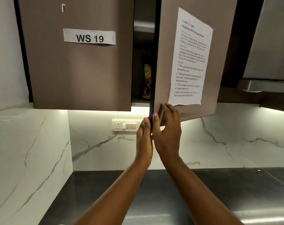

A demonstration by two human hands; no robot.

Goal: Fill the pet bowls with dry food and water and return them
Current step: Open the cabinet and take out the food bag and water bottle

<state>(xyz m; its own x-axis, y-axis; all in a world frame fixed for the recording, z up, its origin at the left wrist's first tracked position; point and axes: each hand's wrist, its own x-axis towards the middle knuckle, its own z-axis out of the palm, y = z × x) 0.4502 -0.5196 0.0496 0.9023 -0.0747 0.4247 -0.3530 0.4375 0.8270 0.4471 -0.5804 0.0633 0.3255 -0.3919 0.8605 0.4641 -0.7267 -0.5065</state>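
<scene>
Both hands are raised to the lower corner of the right cabinet door (191, 62), which stands partly swung out from the wall unit. The right hand (168, 135) is set against the door's lower edge, its thumb pressed on the dark inner edge and its fingers laid up the outer face, so the corner is pinched between them. The left hand (143, 140) is held flat just beside it, fingers straight and together, fingertips touching the same dark edge; nothing is grasped by it. Through the gap between the two doors, a red and yellow package (147, 82) is seen standing upright on the lower shelf inside the cabinet, partly hidden by the door edge; whether it is the pet food cannot be told. A printed instruction sheet (190, 62) is taped to the open door, and a "WS 19" label (89, 37) is stuck on the closed left door (76, 75). Below, a wall socket (118, 125) is set in the marble backsplash (227, 143), and a steel countertop (235, 200) is spread beneath the forearms. No bowls are in view.
</scene>
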